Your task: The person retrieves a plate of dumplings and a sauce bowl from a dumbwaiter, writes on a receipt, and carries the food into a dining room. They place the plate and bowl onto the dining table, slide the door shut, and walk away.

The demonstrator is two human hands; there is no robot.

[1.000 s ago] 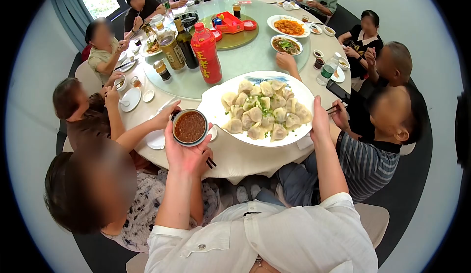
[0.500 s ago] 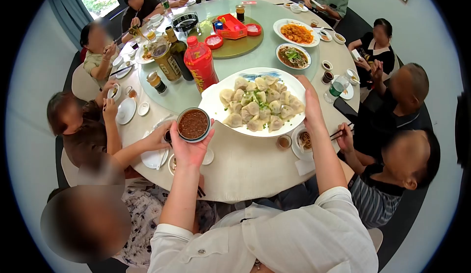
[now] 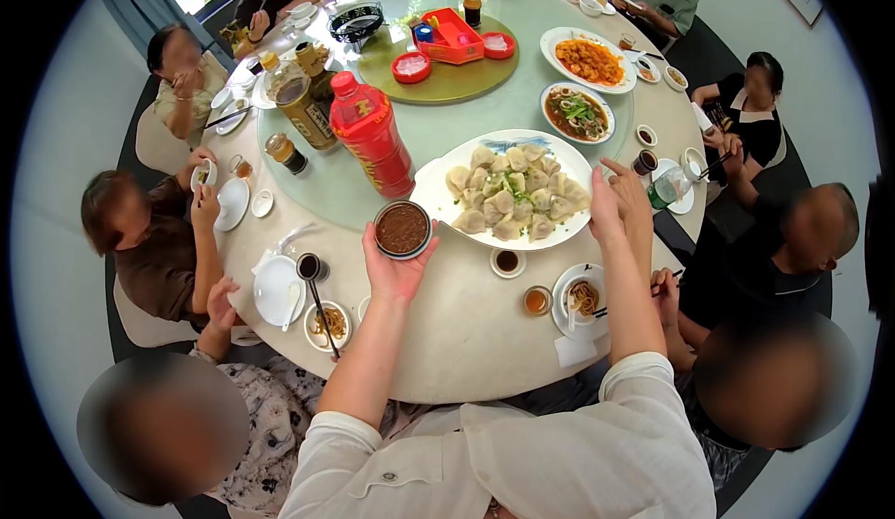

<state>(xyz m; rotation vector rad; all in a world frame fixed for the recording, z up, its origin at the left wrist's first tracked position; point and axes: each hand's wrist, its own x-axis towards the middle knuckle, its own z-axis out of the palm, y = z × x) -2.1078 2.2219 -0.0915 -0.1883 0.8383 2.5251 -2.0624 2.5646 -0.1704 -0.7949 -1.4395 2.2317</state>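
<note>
My left hand (image 3: 396, 275) is closed around a small bowl of brown sauce (image 3: 403, 228), tilted toward me. With my right hand (image 3: 606, 207) I grip the right edge of a white oval plate (image 3: 438, 184) piled with dumplings (image 3: 517, 193) and chopped green onion. The plate is held over the near side of the table, its left end just above the sauce bowl. Whether my left fingers also touch the plate I cannot tell. Another person's hand (image 3: 636, 198) reaches up beside my right hand.
On the glass turntable (image 3: 424, 123) stand a red bottle (image 3: 371, 137), a brown-capped jar, a noodle-topped soup dish (image 3: 578, 114) and a plate of orange food (image 3: 589, 61). Near me are a noodle bowl (image 3: 328, 325), a dark cup (image 3: 312, 267) and a tea glass (image 3: 537, 300). People sit all around.
The dumpling plate and sauce bowl have shifted right in view. A neighbour's hand at left has drawn back from beside the bowl. Another person's hand has come up by the plate's right edge.
</note>
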